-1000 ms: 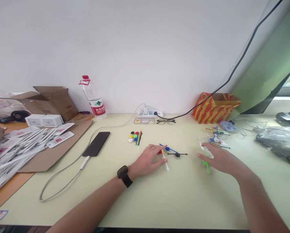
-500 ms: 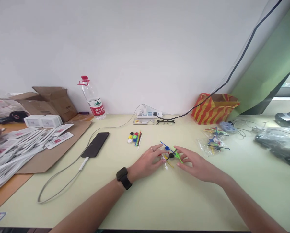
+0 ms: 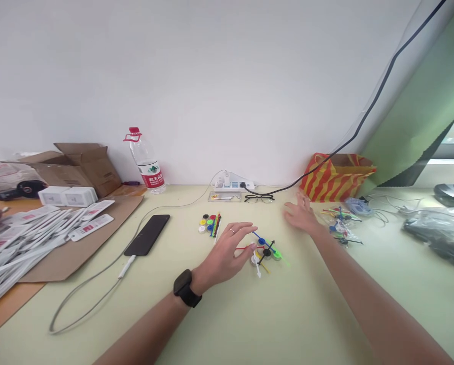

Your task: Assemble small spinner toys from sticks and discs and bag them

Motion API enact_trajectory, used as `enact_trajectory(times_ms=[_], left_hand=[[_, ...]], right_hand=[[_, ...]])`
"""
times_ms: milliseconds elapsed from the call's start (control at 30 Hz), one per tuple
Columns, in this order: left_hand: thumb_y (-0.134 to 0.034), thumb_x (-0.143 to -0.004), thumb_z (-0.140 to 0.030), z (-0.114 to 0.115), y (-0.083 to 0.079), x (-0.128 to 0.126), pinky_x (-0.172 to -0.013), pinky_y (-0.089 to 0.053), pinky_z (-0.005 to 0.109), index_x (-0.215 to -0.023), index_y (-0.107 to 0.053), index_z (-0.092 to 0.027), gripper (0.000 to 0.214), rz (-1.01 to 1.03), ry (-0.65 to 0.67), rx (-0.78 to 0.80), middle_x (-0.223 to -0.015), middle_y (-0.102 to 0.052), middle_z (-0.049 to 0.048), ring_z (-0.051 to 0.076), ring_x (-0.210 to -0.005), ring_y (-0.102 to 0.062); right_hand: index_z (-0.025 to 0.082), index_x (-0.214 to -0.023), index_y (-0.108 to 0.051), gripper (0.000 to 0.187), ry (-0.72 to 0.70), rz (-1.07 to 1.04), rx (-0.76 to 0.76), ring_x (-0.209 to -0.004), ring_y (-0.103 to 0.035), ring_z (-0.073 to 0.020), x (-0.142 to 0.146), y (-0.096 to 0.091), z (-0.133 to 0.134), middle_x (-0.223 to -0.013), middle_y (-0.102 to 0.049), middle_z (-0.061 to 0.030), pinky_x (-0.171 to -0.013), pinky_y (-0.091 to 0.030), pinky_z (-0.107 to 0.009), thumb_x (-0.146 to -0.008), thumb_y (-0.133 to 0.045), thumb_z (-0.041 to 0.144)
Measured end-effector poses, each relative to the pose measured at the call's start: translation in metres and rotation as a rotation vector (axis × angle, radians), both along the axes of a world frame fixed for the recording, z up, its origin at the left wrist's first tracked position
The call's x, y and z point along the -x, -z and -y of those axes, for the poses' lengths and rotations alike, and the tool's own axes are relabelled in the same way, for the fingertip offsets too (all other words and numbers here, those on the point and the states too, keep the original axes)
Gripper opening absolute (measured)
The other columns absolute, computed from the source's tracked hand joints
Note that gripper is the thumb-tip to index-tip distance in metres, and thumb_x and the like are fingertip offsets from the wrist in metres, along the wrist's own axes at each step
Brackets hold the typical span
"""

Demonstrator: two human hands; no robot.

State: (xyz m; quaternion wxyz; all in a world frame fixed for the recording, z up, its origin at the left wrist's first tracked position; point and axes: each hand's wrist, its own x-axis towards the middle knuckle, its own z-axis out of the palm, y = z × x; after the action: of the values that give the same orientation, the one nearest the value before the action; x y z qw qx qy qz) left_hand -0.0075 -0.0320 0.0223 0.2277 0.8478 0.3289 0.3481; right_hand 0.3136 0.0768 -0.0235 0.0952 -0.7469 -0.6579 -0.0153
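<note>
A loose group of plastic spinners lies on the table in front of me, each an arrow with a round hub. I make out a blue spinner (image 3: 262,241), a black spinner (image 3: 267,252), a white spinner (image 3: 254,259) and a green spinner (image 3: 277,255), with red and yellow arrows partly covered. My left hand (image 3: 232,249) hovers at the group's left side, fingers stretched, thumb by the white spinner; whether it touches is unclear. Farther back, my right hand (image 3: 301,215) reaches over the table with spread fingers, holding nothing, near a striped paper bag (image 3: 335,177).
Coloured discs (image 3: 207,223) and arrow sticks (image 3: 215,224) lie behind my left hand. More spinners with clear plastic (image 3: 341,225) lie at the right. Eyeglasses (image 3: 259,198), a power strip (image 3: 234,181), a charging phone (image 3: 147,235) and a bottle (image 3: 150,170) are around. Another person's hand shows at far left.
My right hand has left the spinners and moved back and right, toward the striped bag. My left hand has drawn slightly left, its fingers lifting off. The view has tilted up slightly.
</note>
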Motion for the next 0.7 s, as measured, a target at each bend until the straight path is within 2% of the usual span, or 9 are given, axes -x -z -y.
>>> enact_trajectory(times_ms=[67, 167, 333, 400, 500, 567, 600, 633, 700], left_hand=[[-0.060, -0.101, -0.033, 0.000, -0.001, 0.002, -0.114, -0.044, 0.044, -0.136, -0.062, -0.030, 0.035, 0.025, -0.012, -0.008, -0.140, -0.062, 0.0080, 0.026, -0.135, -0.052], [-0.059, -0.101, -0.031, 0.000, -0.001, 0.006, -0.113, -0.044, 0.044, -0.133, -0.063, -0.029, 0.033, 0.046, -0.031, -0.023, -0.134, -0.065, 0.0085, 0.026, -0.130, -0.055], [-0.059, -0.101, -0.030, 0.000, -0.004, 0.007, -0.110, -0.047, 0.045, -0.132, -0.064, -0.029, 0.032, 0.056, -0.043, -0.058, -0.130, -0.066, 0.0082, 0.026, -0.126, -0.057], [-0.060, -0.101, -0.029, 0.000, -0.009, 0.006, -0.111, -0.047, 0.045, -0.133, -0.063, -0.029, 0.032, 0.061, -0.054, -0.083, -0.130, -0.066, 0.0079, 0.026, -0.127, -0.057], [-0.061, -0.100, -0.030, -0.004, -0.026, 0.002, -0.110, -0.047, 0.045, -0.132, -0.063, -0.029, 0.032, 0.058, -0.066, -0.129, -0.130, -0.067, 0.0078, 0.026, -0.127, -0.058], [-0.063, -0.098, -0.030, -0.012, -0.043, -0.004, -0.110, -0.047, 0.045, -0.133, -0.063, -0.030, 0.035, 0.045, -0.054, -0.159, -0.134, -0.066, 0.0076, 0.026, -0.129, -0.057], [-0.063, -0.098, -0.030, -0.018, -0.053, -0.008, -0.111, -0.046, 0.044, -0.133, -0.063, -0.029, 0.035, 0.059, -0.042, -0.189, -0.136, -0.065, 0.0077, 0.027, -0.131, -0.056], [-0.064, -0.097, -0.031, -0.024, -0.064, -0.013, -0.109, -0.047, 0.043, -0.132, -0.064, -0.028, 0.034, 0.090, -0.036, -0.222, -0.138, -0.064, 0.0081, 0.027, -0.132, -0.056], [-0.063, -0.097, -0.032, -0.039, -0.085, -0.024, -0.104, -0.050, 0.040, -0.132, -0.064, -0.027, 0.035, 0.150, -0.040, -0.234, -0.138, -0.064, 0.0086, 0.026, -0.128, -0.058]], right_hand=[[0.020, -0.132, -0.067, 0.044, 0.006, 0.042, 0.003, -0.153, -0.021, -0.0417, 0.003, 0.006, -0.010, -0.168, -0.028, -0.0140, -0.117, -0.028, -0.060, -0.100, -0.045, 0.041], [0.012, -0.129, -0.067, 0.046, 0.006, 0.057, -0.022, -0.150, -0.027, -0.0404, 0.004, 0.008, -0.016, -0.158, -0.045, -0.0202, -0.119, -0.022, -0.060, -0.100, -0.043, 0.038], [0.010, -0.127, -0.067, 0.040, 0.051, 0.075, -0.123, -0.137, -0.044, -0.0369, -0.011, -0.012, -0.003, -0.138, -0.062, -0.0225, -0.114, -0.030, -0.053, -0.093, -0.050, 0.024], [0.013, -0.121, -0.069, 0.035, 0.111, 0.025, -0.249, -0.127, -0.053, -0.0372, -0.023, -0.031, 0.008, -0.125, -0.068, -0.0207, -0.106, -0.039, -0.051, -0.091, -0.051, 0.021], [0.016, -0.099, -0.071, 0.020, 0.157, -0.205, -0.438, -0.106, -0.063, -0.0354, -0.042, -0.073, 0.029, -0.106, -0.073, -0.0172, -0.092, -0.047, -0.049, -0.086, -0.058, 0.023], [0.018, -0.093, -0.069, 0.013, 0.035, -0.436, -0.411, -0.094, -0.067, -0.0318, -0.048, -0.105, 0.046, -0.095, -0.074, -0.0148, -0.085, -0.049, -0.046, -0.082, -0.063, 0.022], [0.019, -0.092, -0.068, 0.011, -0.030, -0.480, -0.375, -0.088, -0.068, -0.0282, -0.048, -0.120, 0.054, -0.091, -0.074, -0.0122, -0.081, -0.051, -0.043, -0.082, -0.064, 0.023], [0.021, -0.095, -0.068, 0.013, -0.118, -0.528, -0.322, -0.084, -0.069, -0.0250, -0.045, -0.133, 0.061, -0.092, -0.075, -0.0104, -0.076, -0.052, -0.038, -0.084, -0.065, 0.026], [0.022, -0.106, -0.066, 0.024, -0.361, -0.734, -0.146, -0.091, -0.070, -0.0252, -0.031, -0.153, 0.073, -0.103, -0.075, -0.0121, -0.076, -0.053, -0.037, -0.084, -0.071, 0.030]])
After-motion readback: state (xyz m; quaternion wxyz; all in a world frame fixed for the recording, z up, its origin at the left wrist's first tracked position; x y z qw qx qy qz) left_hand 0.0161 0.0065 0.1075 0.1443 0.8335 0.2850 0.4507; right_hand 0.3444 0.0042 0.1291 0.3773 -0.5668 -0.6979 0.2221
